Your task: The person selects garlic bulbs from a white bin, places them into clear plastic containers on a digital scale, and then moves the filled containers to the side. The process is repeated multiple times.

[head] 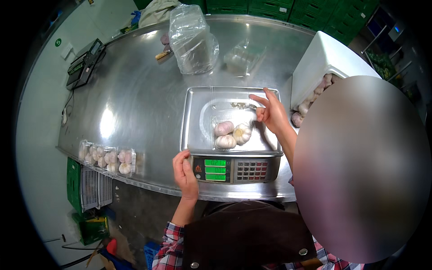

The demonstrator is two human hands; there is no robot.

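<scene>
A digital scale [236, 168] with a steel weighing tray [197, 101] stands before me. On the tray lies a clear plastic clamshell box [216, 118] holding a few garlic bulbs [225, 141]. My right hand [272, 113] hovers over the tray's right side, fingers apart, near the box's raised lid, with nothing seen in its grasp. By the tray's front left corner is my left hand [185, 175], fingers loosely curled and empty. Whether it touches the scale is unclear. The green displays are lit.
Filled garlic boxes [109, 158] line the steel table's [152, 101] front left edge. Empty clear boxes [239, 60] and a bagged stack [192, 44] stand behind. A knife [163, 54] lies beside the bag. A tipped white bin [320, 64] spills garlic at right. A blurred oval hides the right.
</scene>
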